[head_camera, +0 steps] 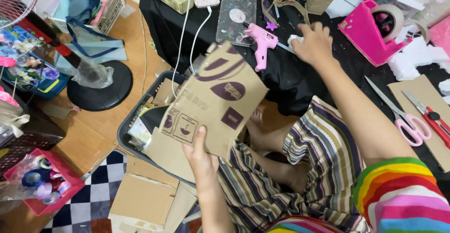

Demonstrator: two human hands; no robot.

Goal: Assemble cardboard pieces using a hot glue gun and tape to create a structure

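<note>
My left hand (200, 155) grips the lower edge of a brown cardboard piece (215, 99) with purple printing, holding it tilted over a dark bin (125, 129). My right hand (315, 42) reaches across the black cloth-covered low table (281, 81) and is closed on a small white wad (295, 40). A pink glue gun (261, 42) lies just left of that hand. I sit with striped trousers (304, 162) and a bare foot below the table edge.
Pink-handled scissors (407, 117) and a red cutter (433, 119) lie on cardboard at right. A pink tape dispenser (370, 31) stands at the back right. The bin holds cardboard scraps; more sheets (145, 198) lie on the floor. A fan base (101, 85) and a pink basket (40, 186) stand at left.
</note>
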